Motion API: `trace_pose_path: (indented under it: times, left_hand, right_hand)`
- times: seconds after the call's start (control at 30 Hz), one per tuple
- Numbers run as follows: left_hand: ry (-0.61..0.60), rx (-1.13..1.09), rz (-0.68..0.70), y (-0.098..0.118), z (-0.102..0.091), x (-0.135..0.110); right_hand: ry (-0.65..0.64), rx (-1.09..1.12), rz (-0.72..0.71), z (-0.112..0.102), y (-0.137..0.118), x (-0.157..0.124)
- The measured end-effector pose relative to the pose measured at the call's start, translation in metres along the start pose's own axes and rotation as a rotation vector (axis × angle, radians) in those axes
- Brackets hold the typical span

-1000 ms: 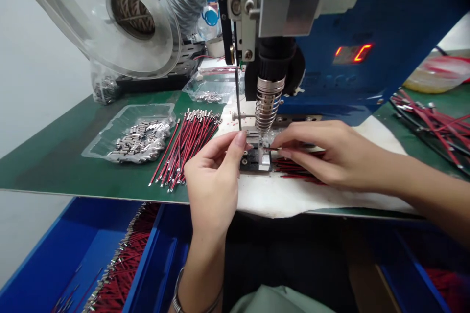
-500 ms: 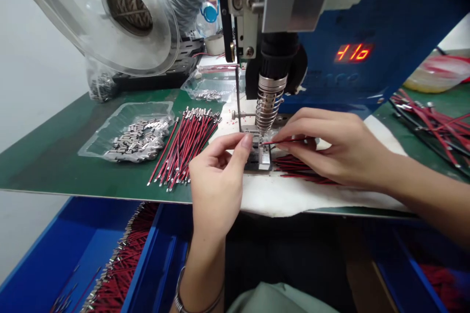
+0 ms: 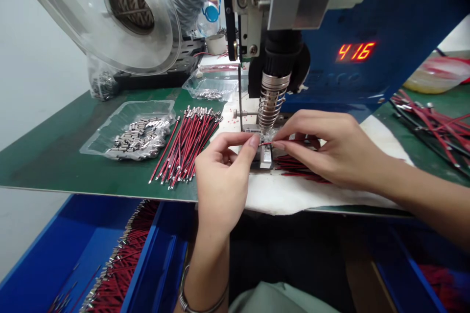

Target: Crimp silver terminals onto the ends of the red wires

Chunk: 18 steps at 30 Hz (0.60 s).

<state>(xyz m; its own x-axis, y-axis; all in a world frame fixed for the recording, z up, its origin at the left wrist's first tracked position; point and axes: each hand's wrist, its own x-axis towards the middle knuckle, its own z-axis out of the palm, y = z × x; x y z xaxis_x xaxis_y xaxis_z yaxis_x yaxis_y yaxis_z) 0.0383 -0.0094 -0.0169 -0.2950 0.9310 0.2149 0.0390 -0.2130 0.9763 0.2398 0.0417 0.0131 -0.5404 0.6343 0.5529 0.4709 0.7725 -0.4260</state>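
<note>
My right hand pinches a thin red wire between thumb and forefinger, its end at the small metal fixture. My left hand is closed in a pinch at the fixture's left side; whatever its fingertips hold is hidden. Just above the fingertips hangs the spring-wrapped soldering head of the machine. Under my right hand, more red and black wires lie on a white cloth. A bundle of red and black wires with metal ends rests left of my left hand.
A clear tray of small metal parts stands on the green table. The blue machine with a red display fills the back right. Below the table edge, a blue bin holds many wires. A clear reel hangs upper left.
My left hand has shifted slightly right, closer to my right fingertips. The fingers of both hands remain pinched at the fixture. The digits on the red display differ.
</note>
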Motion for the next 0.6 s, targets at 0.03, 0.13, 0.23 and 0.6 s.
trace_pose_path:
  times: [0.03, 0.13, 0.23, 0.6]
  left_hand:
    - [0.003, -0.001, -0.003, 0.0004, -0.0002, 0.0001]
    - [0.013, -0.008, -0.009, 0.0021, -0.0005, -0.0001]
    - [0.016, -0.007, -0.009, 0.0034, -0.0003, -0.0005]
    - [0.005, -0.006, -0.011, 0.0034, 0.0013, -0.0011]
  right_hand:
    - [0.001, -0.004, -0.005, 0.0001, 0.0002, 0.0]
    - [0.007, 0.001, -0.022, 0.0001, 0.0004, -0.0001]
    - [0.015, 0.005, -0.032, 0.0001, 0.0, -0.0004]
    - [0.053, -0.037, -0.069, 0.0007, -0.0015, -0.0016]
